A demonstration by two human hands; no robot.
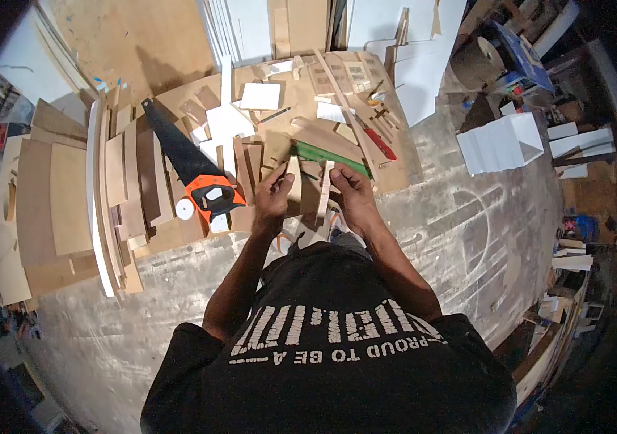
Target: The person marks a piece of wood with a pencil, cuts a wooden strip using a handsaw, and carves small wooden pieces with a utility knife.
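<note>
My left hand (273, 197) is closed around a short pale wood strip (294, 176), held upright near the front of the work board. A second narrow wood strip (325, 192) is pinched in my right hand (354, 191), a small gap away from the first. Just beyond both hands lies a green strip (330, 156), partly hidden behind them. To the left of my left hand rests a handsaw (191, 163) with an orange and black handle. A red-handled tool (379, 145) lies past my right hand.
Wood offcuts and white pieces (260, 96) cover the brown board (178, 96). Stacked panels (69, 195) stand at the left, beside a white roll (185, 209). A white box (500, 143) sits on the grey floor (460, 231) at the right.
</note>
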